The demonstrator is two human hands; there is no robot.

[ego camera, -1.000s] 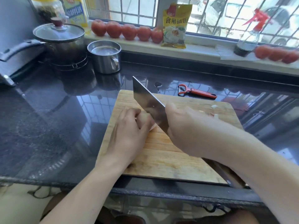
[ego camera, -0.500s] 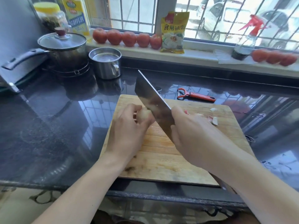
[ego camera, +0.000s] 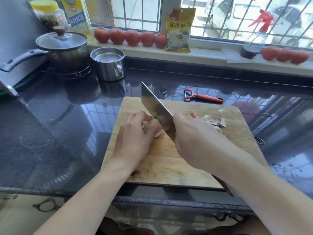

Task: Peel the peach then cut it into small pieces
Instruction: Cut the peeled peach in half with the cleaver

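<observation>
Peach, peeled and pale, sat near the middle of the wooden board. The left hand curled its fingers round it. The right hand gripped the big knife, whose blade touched the fruit's right side. Peel scraps lay at the far right. I think a good cut needed fingertips tucked back and a slow, straight push down.
</observation>
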